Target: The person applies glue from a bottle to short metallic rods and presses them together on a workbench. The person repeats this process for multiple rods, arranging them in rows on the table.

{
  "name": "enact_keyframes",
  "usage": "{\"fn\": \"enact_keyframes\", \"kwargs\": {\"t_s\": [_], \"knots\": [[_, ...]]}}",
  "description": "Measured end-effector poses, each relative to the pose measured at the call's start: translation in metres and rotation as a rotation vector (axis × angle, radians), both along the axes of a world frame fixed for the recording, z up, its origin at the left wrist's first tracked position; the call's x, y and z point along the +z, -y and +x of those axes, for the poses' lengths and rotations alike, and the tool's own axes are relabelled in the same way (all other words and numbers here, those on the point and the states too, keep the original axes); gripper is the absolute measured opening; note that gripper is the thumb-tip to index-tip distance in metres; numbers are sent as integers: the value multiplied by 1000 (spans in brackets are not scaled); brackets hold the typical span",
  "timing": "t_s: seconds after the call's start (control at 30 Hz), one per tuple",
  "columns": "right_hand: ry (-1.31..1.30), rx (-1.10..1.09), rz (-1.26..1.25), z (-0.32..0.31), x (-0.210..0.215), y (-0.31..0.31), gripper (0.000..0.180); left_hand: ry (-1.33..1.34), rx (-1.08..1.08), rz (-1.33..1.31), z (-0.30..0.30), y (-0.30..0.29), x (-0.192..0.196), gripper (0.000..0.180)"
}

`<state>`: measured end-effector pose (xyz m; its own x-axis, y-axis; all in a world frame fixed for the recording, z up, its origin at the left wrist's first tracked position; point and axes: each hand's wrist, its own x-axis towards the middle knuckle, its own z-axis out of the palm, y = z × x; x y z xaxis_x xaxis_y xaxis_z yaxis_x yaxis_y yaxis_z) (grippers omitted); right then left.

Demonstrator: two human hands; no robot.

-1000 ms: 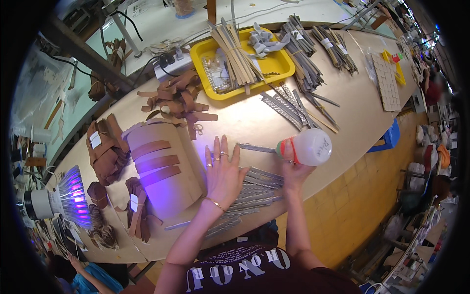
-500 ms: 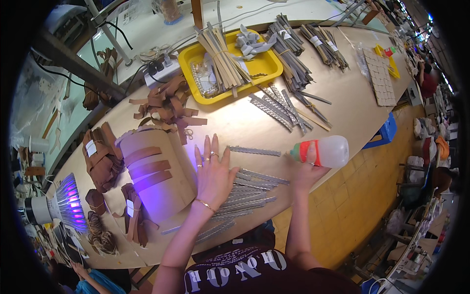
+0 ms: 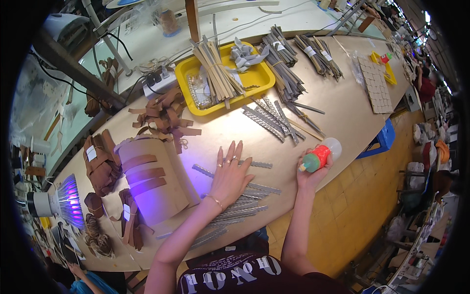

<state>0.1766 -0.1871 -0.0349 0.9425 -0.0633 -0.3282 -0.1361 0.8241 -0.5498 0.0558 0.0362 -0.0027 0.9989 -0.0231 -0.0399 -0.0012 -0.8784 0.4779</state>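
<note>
Left hand [image 3: 229,177], fingers spread wide, flat on grey strips [image 3: 245,193] near tabletop [image 3: 342,117] front edge, as before. Right hand [image 3: 309,174], lowered since, gripping glue bottle [image 3: 320,155] at front edge; long axis diagonal, green nozzle pointing lower-left.

Translucent plastic bottle [image 3: 320,155]; matt grey strips [image 3: 245,203]; glossy yellow tray [image 3: 254,81].
</note>
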Motion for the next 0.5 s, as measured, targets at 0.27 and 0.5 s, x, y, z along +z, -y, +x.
{"fn": "enact_keyframes", "kwargs": {"t_s": [0.27, 0.5], "knots": [[-19, -35, -17, -1, -12, -1, 49, -71, -58, 32, -26, 7, 28, 37], [-35, -19, 30, 0, -10, -1, 47, 339, -88, 265, 103, 6, -10, 22]]}}
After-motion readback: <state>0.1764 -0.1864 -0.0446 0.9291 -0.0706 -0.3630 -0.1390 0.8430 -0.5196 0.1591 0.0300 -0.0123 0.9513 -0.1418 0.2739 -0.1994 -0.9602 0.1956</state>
